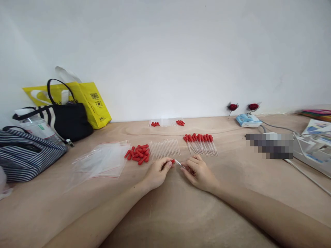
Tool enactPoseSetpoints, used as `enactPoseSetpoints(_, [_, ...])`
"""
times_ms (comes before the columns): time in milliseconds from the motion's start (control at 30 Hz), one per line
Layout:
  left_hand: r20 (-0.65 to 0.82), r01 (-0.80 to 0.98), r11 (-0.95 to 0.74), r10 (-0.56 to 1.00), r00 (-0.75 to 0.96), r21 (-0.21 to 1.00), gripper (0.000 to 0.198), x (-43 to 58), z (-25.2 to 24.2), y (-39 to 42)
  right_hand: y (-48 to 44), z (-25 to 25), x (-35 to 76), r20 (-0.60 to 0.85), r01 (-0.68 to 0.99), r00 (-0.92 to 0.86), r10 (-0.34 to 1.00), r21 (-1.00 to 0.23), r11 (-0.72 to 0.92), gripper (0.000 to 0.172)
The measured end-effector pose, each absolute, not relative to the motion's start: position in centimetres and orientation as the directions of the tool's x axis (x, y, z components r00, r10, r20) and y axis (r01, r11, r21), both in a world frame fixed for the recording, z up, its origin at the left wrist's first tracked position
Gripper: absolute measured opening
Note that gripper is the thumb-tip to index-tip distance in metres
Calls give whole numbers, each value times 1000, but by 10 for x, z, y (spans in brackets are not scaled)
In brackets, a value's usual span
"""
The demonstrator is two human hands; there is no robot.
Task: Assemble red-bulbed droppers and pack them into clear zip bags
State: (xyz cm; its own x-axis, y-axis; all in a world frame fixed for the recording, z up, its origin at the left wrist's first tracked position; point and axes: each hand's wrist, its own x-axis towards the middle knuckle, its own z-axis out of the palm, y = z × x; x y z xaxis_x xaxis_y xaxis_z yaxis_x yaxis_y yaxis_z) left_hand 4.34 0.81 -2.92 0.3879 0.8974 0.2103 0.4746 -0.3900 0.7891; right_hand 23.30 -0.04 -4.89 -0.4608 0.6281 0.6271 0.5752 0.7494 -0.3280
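Observation:
Pinched between the thumb and fingers of my left hand [159, 172] is a red rubber dropper bulb [173, 161]. My right hand [199, 174] grips a thin clear dropper tube [179, 163], its end meeting the bulb's mouth. How deep the tube sits in the bulb is too small to tell. Beyond my left hand lies a pile of loose red bulbs [139, 154]. A row of bare clear tubes [165, 148] lies to the right of that pile. Past my right hand, several droppers with red bulbs fitted [201, 143] lie side by side.
Clear zip bags [103, 160] lie at left, near a striped pouch [31, 155], a black bag [68, 120] and a yellow bag [95, 103]. A bag of bulbs and tubes [167, 122] is by the wall. Tissues [248, 120] and cables [310, 175] occupy the right.

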Motion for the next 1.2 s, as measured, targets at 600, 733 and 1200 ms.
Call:
enactPoseSetpoints(600, [359, 623, -585, 811, 463, 519, 16, 37, -32, 5, 6, -43, 240, 663, 525, -639, 390, 7, 851, 24])
enactPoseSetpoints(733, [428, 625, -695, 715, 552, 355, 18, 38, -29, 1, 8, -41, 241, 670, 522, -649, 361, 48, 851, 24])
enactPoseSetpoints(1200, [491, 583, -811, 527, 694, 46, 20, 39, -29, 3, 9, -44, 236, 592, 508, -686, 424, -28, 861, 26])
